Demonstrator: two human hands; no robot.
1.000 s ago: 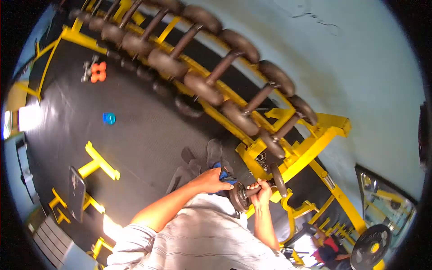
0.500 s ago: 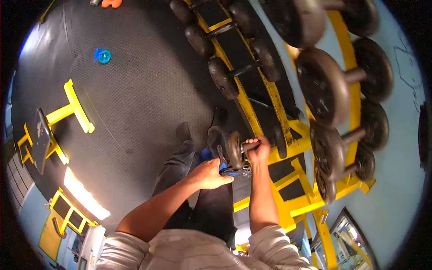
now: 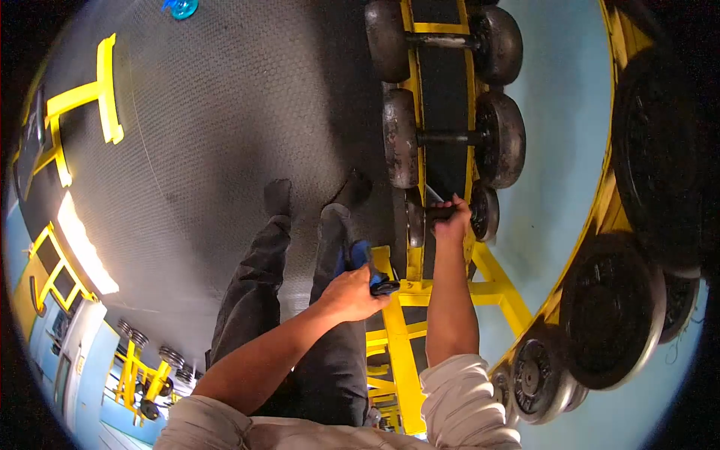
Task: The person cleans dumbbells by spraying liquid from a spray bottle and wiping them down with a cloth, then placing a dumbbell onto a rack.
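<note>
My right hand [image 3: 454, 219] is wrapped round the handle of a small dark dumbbell [image 3: 415, 219]. The dumbbell lies across the two yellow rails of the low rack [image 3: 415, 259], nearest to me in its row. In my left hand [image 3: 351, 294], closed in front of my thigh, is a soft-looking blue and black item [image 3: 360, 256]. Its exact kind is unclear, since my fingers cover part of it. Just beyond the small dumbbell sits a larger worn dumbbell [image 3: 450, 138] on the same rails.
Another big dumbbell [image 3: 442, 39] lies farther up the rack. Large round weights [image 3: 613, 307] line a yellow upper rail at right, by the blue wall [image 3: 559, 150]. A yellow-framed bench [image 3: 109, 90] stands left on the black textured floor [image 3: 225, 97]. A turquoise object [image 3: 182, 8] lies far off.
My right hand has moved up and slightly right, carrying the small dumbbell from beside my left hand onto the rack's rails. My view has turned. The left hand still holds the blue and black item.
</note>
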